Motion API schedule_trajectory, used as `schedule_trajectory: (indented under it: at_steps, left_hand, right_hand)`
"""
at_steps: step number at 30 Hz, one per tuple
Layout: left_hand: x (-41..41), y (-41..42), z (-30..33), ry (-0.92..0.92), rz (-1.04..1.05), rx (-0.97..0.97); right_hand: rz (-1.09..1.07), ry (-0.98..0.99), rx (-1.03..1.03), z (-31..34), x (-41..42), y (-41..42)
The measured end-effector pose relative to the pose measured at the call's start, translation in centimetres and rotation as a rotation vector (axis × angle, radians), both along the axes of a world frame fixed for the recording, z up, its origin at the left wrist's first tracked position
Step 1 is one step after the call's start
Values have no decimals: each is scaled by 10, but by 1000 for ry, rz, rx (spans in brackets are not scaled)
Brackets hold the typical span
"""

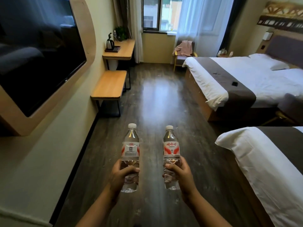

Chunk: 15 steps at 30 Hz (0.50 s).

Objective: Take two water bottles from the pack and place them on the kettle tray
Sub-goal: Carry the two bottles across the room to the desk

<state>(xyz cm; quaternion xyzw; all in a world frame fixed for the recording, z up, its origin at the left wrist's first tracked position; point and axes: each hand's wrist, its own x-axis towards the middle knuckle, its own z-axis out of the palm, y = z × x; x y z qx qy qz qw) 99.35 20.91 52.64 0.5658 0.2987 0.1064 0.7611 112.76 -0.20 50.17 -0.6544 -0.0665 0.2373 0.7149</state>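
Low in the frame, the left hand [122, 175] has its grip clamped around the lower body of one water bottle [130, 154], and the right hand [179, 173] is clamped the same way on the second water bottle [171, 153]. Both bottles stand upright, capped, side by side but apart, held out over the dark floor [157, 99].

The kettle tray [113, 49] lies far off in the upper middle-left of the frame, on the wooden worktop [122, 52] by the window, with the kettle [109, 43] standing on its left part. The pack is not in view.

Judged from here, the risks are these. Each grip sits low, below the label, so a full bottle could tip or slide on the walk. The lower bench [109, 84] juts out along the left wall and could catch a hip. At the tray, free room looks slight beside the kettle, so a bottle set carelessly could knock it or land on the rim and topple.
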Motion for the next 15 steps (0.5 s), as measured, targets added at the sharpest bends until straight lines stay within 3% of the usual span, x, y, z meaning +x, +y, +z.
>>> schedule_trajectory:
  at_steps: [8,13,15]
  left_hand:
    - [184,141,11,8,-66,-9]
    - [273,183,18,-20,-118,-30]
    - [357,231,11,-21,-100,-28]
  right_hand:
    - [-43,6,-12,14,172,128]
    - [-88,29,10,16,249,167]
    - [-94,47,19,7,336,208]
